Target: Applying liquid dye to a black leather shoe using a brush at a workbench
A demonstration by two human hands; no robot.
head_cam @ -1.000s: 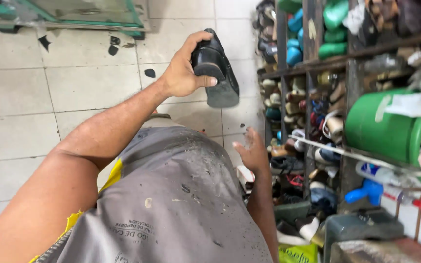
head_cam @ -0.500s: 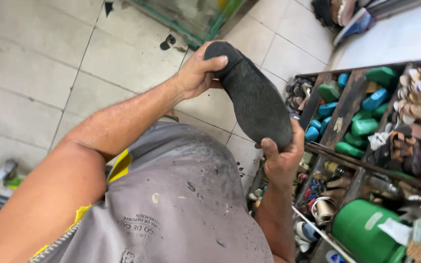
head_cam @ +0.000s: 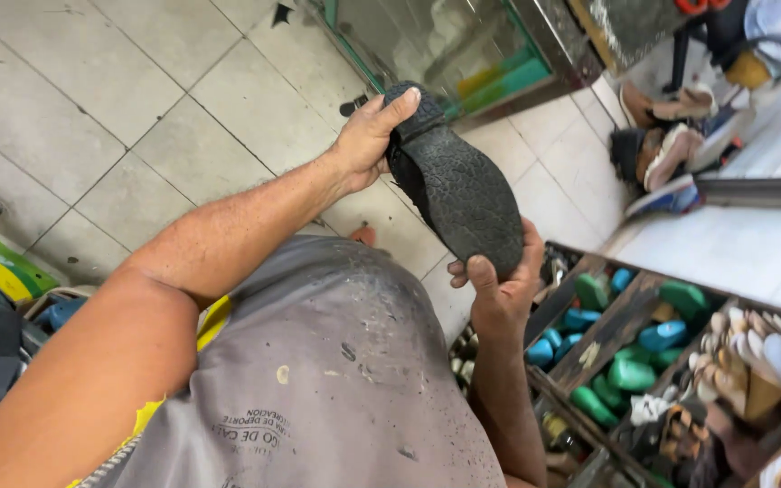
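Head view, one item held above the lap.

Item: black shoe (head_cam: 459, 188), sole turned up toward the camera, long axis running from about 11 o'clock (heel end) down to 5 o'clock (toe end). Sole is dark rubber, pebbled and worn, oval at the forefoot, with a raised heel block.

Left hand (head_cam: 368, 136): clasped round the heel end, thumb lying over the heel edge. Right hand (head_cam: 499, 289): cupped under the toe end, fingers curled up at its rim. Both hands closed on the shoe, which touches nothing else.

Below: a grey apron (head_cam: 318, 398), stained and speckled, with a strip of yellow at its left edge.

Surroundings: pale tiled floor (head_cam: 92, 99) with dark grout lines; a green-framed glass cabinet (head_cam: 436, 50) at 12 o'clock; wooden compartments (head_cam: 625, 316) at 4 o'clock holding green and blue moulded pieces (kind unclear); loose shoes (head_cam: 666, 149) at 2 o'clock.
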